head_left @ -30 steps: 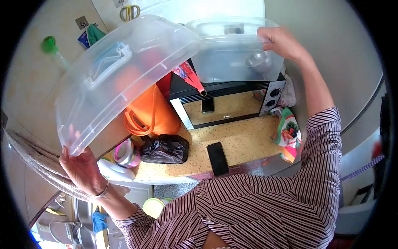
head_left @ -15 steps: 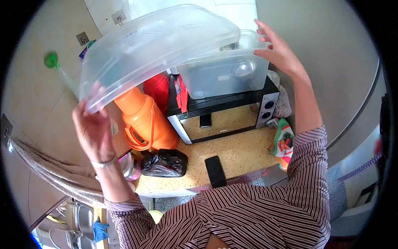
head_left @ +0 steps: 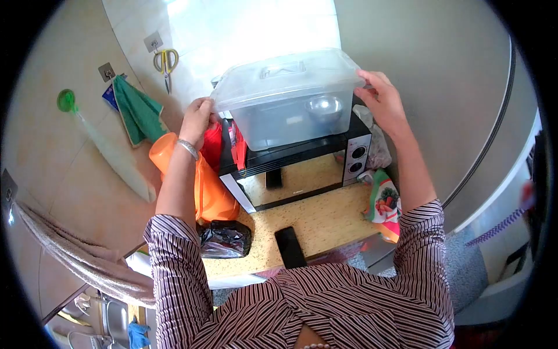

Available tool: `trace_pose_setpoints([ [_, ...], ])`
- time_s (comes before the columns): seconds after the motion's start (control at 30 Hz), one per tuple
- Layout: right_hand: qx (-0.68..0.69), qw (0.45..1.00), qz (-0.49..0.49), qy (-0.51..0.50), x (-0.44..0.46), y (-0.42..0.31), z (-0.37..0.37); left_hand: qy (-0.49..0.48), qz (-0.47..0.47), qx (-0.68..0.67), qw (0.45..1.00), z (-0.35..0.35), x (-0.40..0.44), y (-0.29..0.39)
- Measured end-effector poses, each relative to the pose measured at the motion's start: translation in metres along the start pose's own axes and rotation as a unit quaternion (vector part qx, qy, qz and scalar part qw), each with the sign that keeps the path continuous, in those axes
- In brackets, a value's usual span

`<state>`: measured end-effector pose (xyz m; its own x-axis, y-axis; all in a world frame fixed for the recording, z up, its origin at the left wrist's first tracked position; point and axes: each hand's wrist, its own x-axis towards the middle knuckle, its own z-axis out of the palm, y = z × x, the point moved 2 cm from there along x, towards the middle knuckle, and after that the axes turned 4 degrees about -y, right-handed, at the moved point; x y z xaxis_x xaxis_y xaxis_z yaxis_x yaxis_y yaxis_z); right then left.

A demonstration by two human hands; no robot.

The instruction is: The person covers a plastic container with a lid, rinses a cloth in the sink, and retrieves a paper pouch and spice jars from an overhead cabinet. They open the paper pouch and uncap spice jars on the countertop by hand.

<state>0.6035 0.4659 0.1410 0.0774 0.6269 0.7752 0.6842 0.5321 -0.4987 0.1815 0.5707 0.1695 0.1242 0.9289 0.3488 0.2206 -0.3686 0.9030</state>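
Observation:
A clear plastic lid (head_left: 273,81) lies over the top of a see-through storage box (head_left: 273,129), which stands on a black-and-silver microwave oven (head_left: 302,191). My left hand (head_left: 197,121) pinches the lid's left front corner between thumb and fingers. At the opposite corner, my right hand (head_left: 382,100) has its thumb and fingers closed on the lid's edge. Inside the box, a shiny round bowl (head_left: 324,108) shows through the front wall. I cannot tell whether the lid is fully seated.
An orange thermos flask (head_left: 216,195) and a black plastic bag (head_left: 225,239) stand left of the microwave. A phone (head_left: 289,247) lies on the speckled counter (head_left: 325,224). At right is a colourful food bag (head_left: 385,200). Scissors (head_left: 166,63) and a green cloth (head_left: 136,110) hang on the wall.
The lid was raised and tilted in my left hand; it has come down level over the box. My left hand moved right, and my right hand went from open to holding the lid's edge.

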Motion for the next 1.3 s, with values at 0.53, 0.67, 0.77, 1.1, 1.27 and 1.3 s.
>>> trace_pose_setpoints([
  [0.53,-0.096,0.995,0.021,0.014,0.041,0.027,0.021,0.045,-0.044,-0.058,0.996,0.017,0.027,-0.013],
  [0.67,-0.101,0.994,0.038,0.006,0.042,0.041,0.027,0.038,-0.078,-0.061,0.994,0.023,0.015,-0.008],
  [0.77,-0.242,0.968,0.036,0.051,0.037,0.026,0.027,0.026,-0.058,-0.068,0.996,0.024,0.001,-0.008],
  [1.1,0.138,0.987,-0.036,-0.078,-0.126,-0.065,0.064,-0.27,0.095,-0.023,0.958,0.053,-0.223,-0.061],
  [1.27,0.21,0.902,0.053,-0.374,-0.204,-0.05,0.141,-0.257,0.006,0.008,0.966,0.047,-0.349,-0.13],
  [1.3,0.209,0.893,0.061,-0.393,-0.212,-0.051,0.148,-0.197,-0.082,0.01,0.977,0.044,-0.384,-0.153],
])
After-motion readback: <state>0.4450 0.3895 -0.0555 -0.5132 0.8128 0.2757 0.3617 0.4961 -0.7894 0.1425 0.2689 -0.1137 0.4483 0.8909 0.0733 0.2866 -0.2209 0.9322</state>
